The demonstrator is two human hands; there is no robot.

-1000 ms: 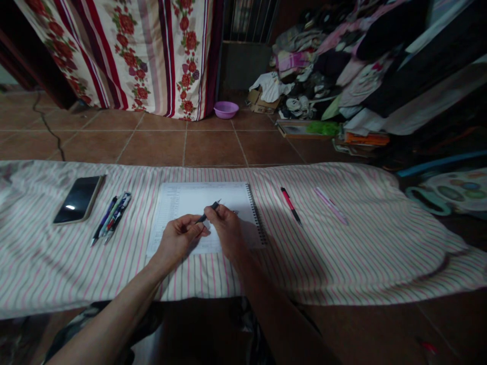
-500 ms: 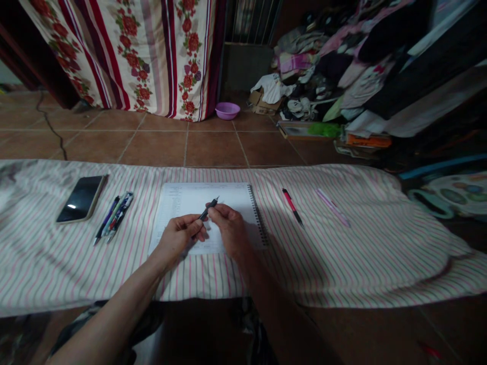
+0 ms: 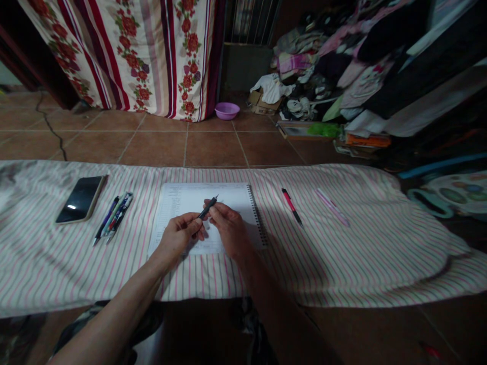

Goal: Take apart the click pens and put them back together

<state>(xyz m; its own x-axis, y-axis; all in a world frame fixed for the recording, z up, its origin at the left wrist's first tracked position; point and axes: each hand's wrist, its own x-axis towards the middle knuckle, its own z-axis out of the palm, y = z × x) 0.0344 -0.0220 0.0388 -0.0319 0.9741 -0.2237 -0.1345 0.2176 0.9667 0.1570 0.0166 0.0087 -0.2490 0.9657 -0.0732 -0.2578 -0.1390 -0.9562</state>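
Observation:
Both hands hold one dark pen [image 3: 208, 207] above a spiral notebook [image 3: 171, 200], its tip slanting up and away to the right. My left hand [image 3: 180, 230] is closed on the pen's lower end. Nearer the tip, the fingers of my right hand [image 3: 228, 223] pinch the barrel. The notebook lies flat, with its wire binding on the right and a printed column along the left of the page. To its right, a red and black pen [image 3: 291, 207] and a pale pink and white pen [image 3: 333, 207] rest on the striped cloth [image 3: 304, 263].
Several pens [image 3: 114, 218] lie bunched left of the notebook, beside a dark-screened phone [image 3: 80, 199]. Beyond the cloth-covered surface are a tiled floor [image 3: 160, 147], a purple basin [image 3: 227, 110], a floral curtain [image 3: 152, 61] and heaped clothes [image 3: 304, 66]. A light-blue plastic item [image 3: 429, 203] stands at the right.
The right hand's fingers have shifted slightly along the pen, uncovering more of its barrel. The left hand and everything else look nearly the same.

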